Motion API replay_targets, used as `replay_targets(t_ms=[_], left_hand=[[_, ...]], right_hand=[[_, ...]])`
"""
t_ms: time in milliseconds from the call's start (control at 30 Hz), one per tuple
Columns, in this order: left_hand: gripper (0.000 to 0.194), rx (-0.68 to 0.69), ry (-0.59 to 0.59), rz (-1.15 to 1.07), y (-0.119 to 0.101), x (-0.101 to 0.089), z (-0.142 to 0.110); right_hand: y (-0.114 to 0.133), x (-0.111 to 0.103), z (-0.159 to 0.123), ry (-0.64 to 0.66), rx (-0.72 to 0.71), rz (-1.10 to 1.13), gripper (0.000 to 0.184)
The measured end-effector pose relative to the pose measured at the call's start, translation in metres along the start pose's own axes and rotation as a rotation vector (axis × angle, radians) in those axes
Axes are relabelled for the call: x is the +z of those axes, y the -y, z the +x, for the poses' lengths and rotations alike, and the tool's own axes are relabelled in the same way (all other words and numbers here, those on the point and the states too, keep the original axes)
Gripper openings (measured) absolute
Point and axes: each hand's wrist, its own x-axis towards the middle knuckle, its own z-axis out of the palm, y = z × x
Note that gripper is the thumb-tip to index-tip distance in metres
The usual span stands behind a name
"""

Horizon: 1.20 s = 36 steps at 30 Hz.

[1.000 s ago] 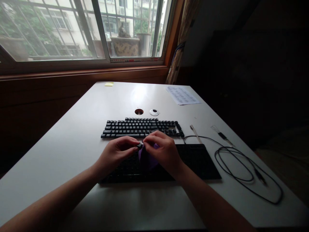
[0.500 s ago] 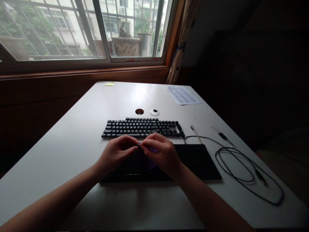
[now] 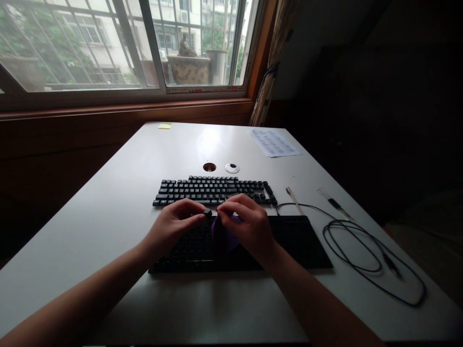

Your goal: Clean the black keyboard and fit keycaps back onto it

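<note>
Between the thumb and forefinger of my left hand (image 3: 175, 221) is a small black keycap (image 3: 207, 212). My right hand (image 3: 249, 226) pinches a purple cloth (image 3: 224, 236), which hangs down from its fingers. Both hands are held over a black keyboard base (image 3: 300, 241) lying on the near part of the table; its middle is hidden by the hands and cloth. Just beyond my fingers, rows of loose black keycaps (image 3: 198, 185) are laid out in the shape of a keyboard, with some gaps at the right end.
A black cable (image 3: 361, 265) lies coiled on the white table (image 3: 90, 202) at the right. Near it are a cotton swab-like stick (image 3: 294, 200) and a wire keycap puller (image 3: 334, 203). Farther back are a cable hole (image 3: 209, 167), its round cover (image 3: 232, 167), printed paper (image 3: 277, 143) and a yellow note (image 3: 164, 126).
My hands have drawn apart. The keycap now shows clearly in my left fingers, and the purple cloth has come away from it to the right with my right hand.
</note>
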Motion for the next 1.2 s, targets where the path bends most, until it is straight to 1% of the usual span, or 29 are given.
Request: replay_targets(t_ms=[100,200,367,467,600,700,800,867,933,1000,1067,1200], left_hand=[[0.026,-0.031,-0.009,0.006,0.002,-0.001,0.002],[0.026,-0.036,0.008,0.005,0.002,0.0,0.003],[0.023,-0.035,0.054,-0.053,0.001,0.002,-0.001],[0.022,-0.065,0.053,-0.118,0.001,0.005,-0.003],[0.023,-0.135,-0.037,-0.278,0.006,0.01,-0.002],[0.023,-0.163,-0.043,-0.413,0.008,0.011,-0.001],[0.028,-0.18,-0.046,-0.526,0.009,0.012,-0.001],[0.033,-0.191,-0.063,-0.576,0.009,0.012,-0.001],[0.034,-0.2,-0.073,-0.604,0.008,0.013,-0.001],[0.031,-0.201,-0.07,-0.609,0.007,0.013,-0.002],[0.027,-0.182,-0.064,-0.6,0.006,0.013,-0.003],[0.02,-0.113,-0.048,-0.567,0.004,0.012,-0.003]], right_hand=[[0.004,0.003,-0.003,0.038,-0.055,0.057,0.013],[0.004,0.005,-0.005,0.067,-0.068,0.068,0.014],[-0.004,0.004,-0.004,0.066,-0.009,-0.049,0.012],[-0.009,-0.001,0.0,0.022,0.034,-0.117,0.012],[-0.009,-0.01,0.006,-0.078,0.037,-0.163,0.012],[-0.008,-0.019,0.011,-0.139,0.031,-0.215,0.011],[-0.009,-0.029,0.015,-0.212,0.041,-0.287,0.009],[-0.011,-0.037,0.017,-0.266,0.054,-0.321,0.007],[-0.014,-0.045,0.019,-0.327,0.08,-0.329,0.005],[-0.018,-0.053,0.021,-0.417,0.117,-0.315,0.004],[-0.022,-0.06,0.022,-0.537,0.133,-0.299,0.007],[-0.029,-0.072,0.025,-0.775,0.101,-0.308,0.011]])
